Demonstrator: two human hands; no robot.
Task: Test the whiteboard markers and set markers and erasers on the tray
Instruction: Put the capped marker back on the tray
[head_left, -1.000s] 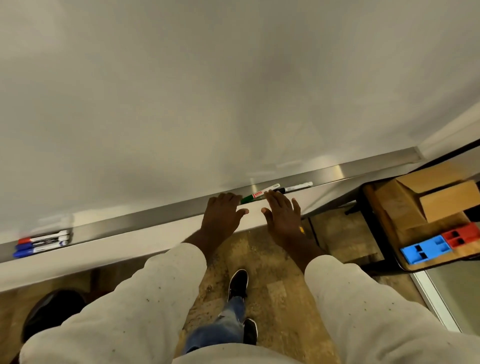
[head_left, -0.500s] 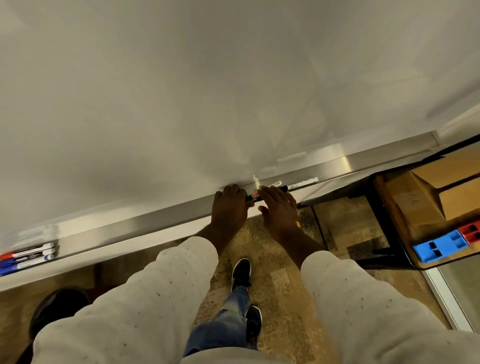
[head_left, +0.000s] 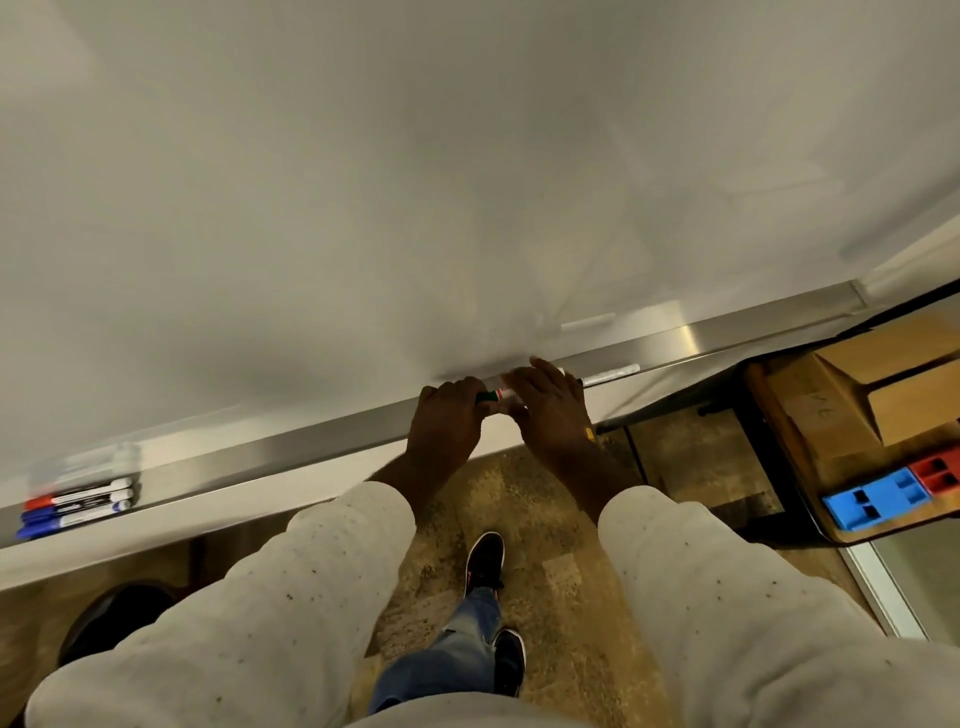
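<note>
A metal tray (head_left: 270, 457) carries three markers (head_left: 75, 506) at its left end.

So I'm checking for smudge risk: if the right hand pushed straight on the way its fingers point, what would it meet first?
Probably the whiteboard surface just above the tray. The right hand already lies over the markers there, fingers aimed up and away at the board, though depth is hard to judge.

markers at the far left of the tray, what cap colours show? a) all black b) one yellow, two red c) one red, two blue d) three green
c: the markers at the far left lie side by side on the tray, the top one with a red cap and the two below it with blue caps.
</note>
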